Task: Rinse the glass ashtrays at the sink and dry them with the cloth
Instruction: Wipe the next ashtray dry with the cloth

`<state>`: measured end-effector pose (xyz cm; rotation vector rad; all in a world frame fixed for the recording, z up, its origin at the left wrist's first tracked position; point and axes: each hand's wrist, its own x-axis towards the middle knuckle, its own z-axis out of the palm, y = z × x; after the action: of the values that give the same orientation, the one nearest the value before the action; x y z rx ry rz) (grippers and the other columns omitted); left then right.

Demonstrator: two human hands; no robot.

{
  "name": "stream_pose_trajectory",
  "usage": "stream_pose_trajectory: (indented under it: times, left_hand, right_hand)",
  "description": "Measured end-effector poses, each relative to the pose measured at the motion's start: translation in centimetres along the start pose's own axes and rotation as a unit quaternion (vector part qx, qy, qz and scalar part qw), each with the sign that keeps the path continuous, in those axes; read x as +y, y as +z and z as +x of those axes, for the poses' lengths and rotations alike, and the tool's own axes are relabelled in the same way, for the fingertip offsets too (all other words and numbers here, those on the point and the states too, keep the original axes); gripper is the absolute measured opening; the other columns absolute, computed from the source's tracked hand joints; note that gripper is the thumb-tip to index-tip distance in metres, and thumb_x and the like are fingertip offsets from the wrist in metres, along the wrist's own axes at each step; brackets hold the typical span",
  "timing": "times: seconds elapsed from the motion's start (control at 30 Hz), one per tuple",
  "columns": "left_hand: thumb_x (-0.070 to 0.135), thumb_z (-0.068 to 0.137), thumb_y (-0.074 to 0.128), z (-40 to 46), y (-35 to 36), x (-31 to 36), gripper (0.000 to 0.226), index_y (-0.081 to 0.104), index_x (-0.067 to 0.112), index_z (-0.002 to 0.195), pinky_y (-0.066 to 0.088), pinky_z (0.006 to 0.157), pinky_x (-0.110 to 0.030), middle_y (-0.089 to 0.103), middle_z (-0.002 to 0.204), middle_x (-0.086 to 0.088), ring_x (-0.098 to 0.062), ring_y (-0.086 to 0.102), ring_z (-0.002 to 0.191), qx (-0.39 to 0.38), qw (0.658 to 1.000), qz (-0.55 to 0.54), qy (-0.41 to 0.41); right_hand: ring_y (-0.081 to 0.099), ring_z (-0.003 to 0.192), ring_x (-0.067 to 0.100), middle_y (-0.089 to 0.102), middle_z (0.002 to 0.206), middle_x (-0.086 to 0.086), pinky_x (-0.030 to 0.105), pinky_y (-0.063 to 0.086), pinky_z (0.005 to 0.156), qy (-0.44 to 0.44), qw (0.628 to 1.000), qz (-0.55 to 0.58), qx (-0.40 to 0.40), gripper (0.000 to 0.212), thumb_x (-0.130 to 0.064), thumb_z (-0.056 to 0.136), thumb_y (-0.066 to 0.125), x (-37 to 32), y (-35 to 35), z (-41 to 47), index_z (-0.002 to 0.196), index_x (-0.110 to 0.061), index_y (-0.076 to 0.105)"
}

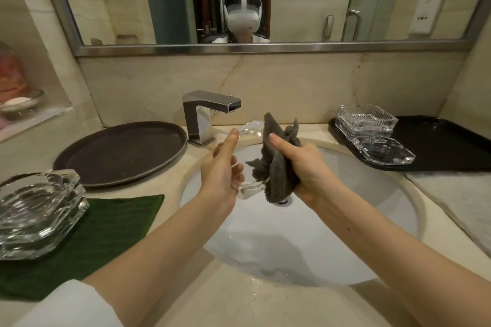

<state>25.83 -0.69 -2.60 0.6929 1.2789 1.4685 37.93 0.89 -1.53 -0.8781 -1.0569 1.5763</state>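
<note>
The fingers (276, 141) of the right hand (305, 167) are squeezed tight on a dark grey cloth (271, 164). The cloth is pressed against a clear glass ashtray (251, 130). The fingers (237, 172) of the left hand (223, 167) are curled around that ashtray's left side, with the thumb (229, 141) flat on it. Both hands hold it up over the white sink (358, 194), just in front of the shiny tap (204, 114).

On the bench's left edge a thick glass ashtray (39, 212) sits on a green mat (106, 233). Behind it, near the tap, is a round dark tray (119, 151). At the bench's far right corner is a black tray (451, 146). It holds stacked square glass ashtrays (366, 119), and a flat glass ashtray (385, 152) just in front of them. A big mirror (159, 8) hangs on the wall above the bench (239, 305).
</note>
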Motion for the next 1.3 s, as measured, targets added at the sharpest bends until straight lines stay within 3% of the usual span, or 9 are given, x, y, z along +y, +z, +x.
stream_pose_trajectory:
  times: [0.23, 0.4, 0.6, 0.8, 0.93, 1.0, 1.1, 1.17, 1.3]
  left_hand:
    - [0.057, 0.078, 0.063, 0.1, -0.4, 0.3, 0.072, 0.051, 0.007, 0.129, 0.027, 0.046, -0.024, 0.033, 0.057, 0.002, -0.012, 0.031, 0.049, 0.036, 0.998, 0.060, -0.002]
    - [0.052, 0.076, 0.067, 0.6, -0.6, 0.8, 0.036, 0.056, 0.018, 0.085, 0.027, 0.048, -0.023, 0.033, 0.053, 0.002, -0.010, 0.031, 0.047, 0.037, 0.998, 0.055, 0.020]
    - [0.058, 0.074, 0.065, 0.6, -0.6, 1.0, 0.043, 0.053, 0.022, 0.096, 0.027, 0.047, -0.023, 0.032, 0.039, 0.009, -0.005, 0.032, 0.036, -0.003, 0.999, 0.051, 0.000]
    - [0.054, 0.078, 0.064, 0.9, -0.8, 0.4, 0.033, 0.055, 0.024, 0.086, 0.022, 0.045, -0.021, 0.029, 0.043, 0.007, -0.009, 0.027, 0.045, 0.000, 0.998, 0.049, 0.047]
    - [0.064, 0.080, 0.052, 0.7, -0.5, 0.4, 0.044, 0.048, 0.020, 0.075, 0.030, 0.054, -0.025, 0.032, 0.057, 0.002, -0.012, 0.031, 0.052, 0.009, 0.993, 0.078, 0.083]
    - [0.072, 0.081, 0.039, 0.8, -0.3, 0.3, 0.059, 0.058, 0.019, 0.100, 0.042, 0.071, -0.031, 0.056, 0.079, -0.004, -0.015, 0.050, 0.069, -0.007, 0.992, 0.104, 0.067]
    - [0.075, 0.080, 0.036, 0.4, -0.5, 0.6, 0.072, 0.055, 0.018, 0.118, 0.047, 0.085, -0.045, 0.062, 0.118, -0.014, -0.028, 0.061, 0.099, -0.129, 0.990, -0.004, -0.063]
    - [0.067, 0.085, 0.038, 0.3, -1.0, 0.8, 0.068, 0.060, 0.009, 0.110, 0.054, 0.073, -0.036, 0.070, 0.097, -0.015, -0.026, 0.067, 0.082, -0.192, 0.972, -0.086, -0.102]
    - [0.051, 0.092, 0.043, 0.5, -1.1, -0.1, 0.052, 0.069, 0.006, 0.091, 0.052, 0.074, -0.033, 0.069, 0.083, -0.014, -0.025, 0.066, 0.081, -0.185, 0.972, -0.092, -0.113]
  right_hand:
    - [0.067, 0.056, 0.031, 0.066, 0.062, 0.015, 0.043, 0.058, 0.057, 0.043, 0.993, -0.104, -0.021, 0.033, -0.034, 0.091, 0.057, -1.7, 1.4, 0.7, 0.093, -0.002, 0.052]
    - [0.068, 0.083, 0.033, 0.068, 0.087, 0.014, 0.054, 0.053, 0.084, -0.077, 0.986, -0.147, 0.006, 0.008, -0.025, 0.090, 0.058, 0.2, 1.1, 0.7, 0.094, -0.019, 0.054]
    - [0.064, 0.093, 0.038, 0.065, 0.084, 0.011, 0.054, 0.049, 0.091, -0.040, 0.994, -0.094, 0.028, 0.019, -0.032, 0.088, 0.060, -0.5, 1.0, 0.6, 0.087, -0.013, 0.058]
    - [0.066, 0.082, 0.024, 0.067, 0.087, 0.010, 0.040, 0.053, 0.084, 0.014, 0.992, -0.089, -0.088, 0.017, -0.021, 0.091, 0.056, 0.0, -0.4, -1.2, 0.100, -0.007, 0.058]
    - [0.067, 0.081, 0.022, 0.069, 0.087, 0.012, 0.039, 0.054, 0.083, -0.090, 0.980, -0.156, -0.088, 0.007, -0.007, 0.083, 0.065, -0.4, -0.5, -1.6, 0.090, -0.006, 0.064]
    - [0.062, 0.069, 0.007, 0.066, 0.072, 0.000, 0.024, 0.052, 0.072, -0.241, 0.919, -0.309, -0.043, 0.010, -0.008, 0.079, 0.070, -0.5, -0.4, -1.4, 0.080, -0.014, 0.062]
    - [0.053, 0.057, 0.016, 0.060, 0.063, -0.004, 0.025, 0.044, 0.053, -0.415, 0.734, -0.537, -0.023, 0.010, -0.007, 0.074, 0.066, 0.9, -1.2, -1.0, 0.080, -0.013, 0.060]
    - [0.060, 0.063, 0.024, 0.065, 0.068, -0.002, 0.030, 0.049, 0.053, -0.466, 0.652, -0.596, -0.062, 0.011, -0.006, 0.073, 0.062, 2.2, -1.8, -1.2, 0.080, -0.014, 0.063]
    - [0.063, 0.077, 0.020, 0.069, 0.089, -0.001, 0.028, 0.049, 0.059, -0.448, 0.599, -0.650, -0.137, 0.024, -0.029, 0.091, 0.046, 3.3, -1.9, -2.0, 0.092, -0.012, 0.063]
